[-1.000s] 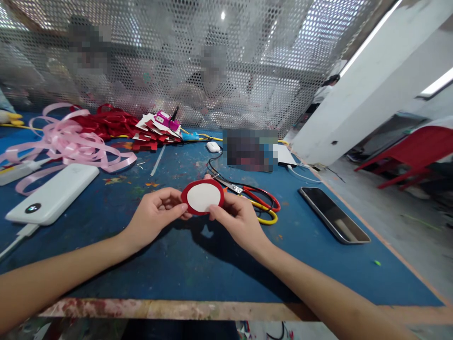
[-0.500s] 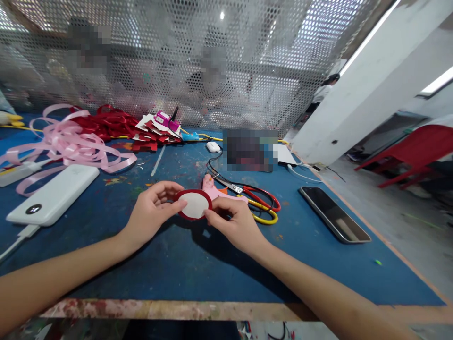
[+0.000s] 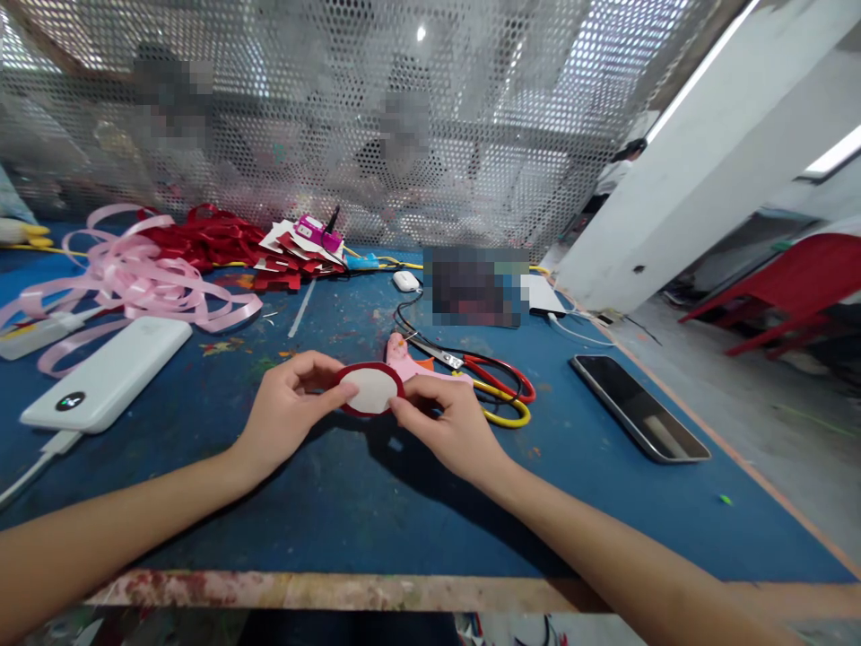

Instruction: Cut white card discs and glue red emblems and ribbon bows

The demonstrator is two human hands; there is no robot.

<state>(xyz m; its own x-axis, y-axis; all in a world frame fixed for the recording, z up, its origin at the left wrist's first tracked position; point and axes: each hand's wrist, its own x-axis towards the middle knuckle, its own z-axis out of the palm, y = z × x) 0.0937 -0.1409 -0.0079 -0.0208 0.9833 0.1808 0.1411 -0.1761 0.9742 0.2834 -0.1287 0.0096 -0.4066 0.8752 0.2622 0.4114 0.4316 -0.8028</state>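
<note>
A round disc [image 3: 369, 389], white in the middle with a red rim, is held low over the blue table [image 3: 377, 502] between both hands. My left hand [image 3: 289, 408] pinches its left edge with thumb and fingers. My right hand [image 3: 452, 422] pinches its right edge. Just behind the disc lies a pink cut-out shape [image 3: 407, 361], partly hidden by my right hand. Red and yellow handled scissors [image 3: 494, 388] lie to the right of it.
A white power bank [image 3: 108, 372] with a cable lies at the left. Pink ribbon [image 3: 127, 278] and red ribbon [image 3: 202, 238] are heaped at the back left beside red and white paper scraps [image 3: 289, 247]. A dark phone [image 3: 639, 408] lies at the right. A perforated metal screen [image 3: 336, 117] stands behind, people beyond it.
The disc has come down and a little left from its raised, facing position, tilting flatter toward the table. The pink cut-out behind it has come into view. Both hands stay on the disc.
</note>
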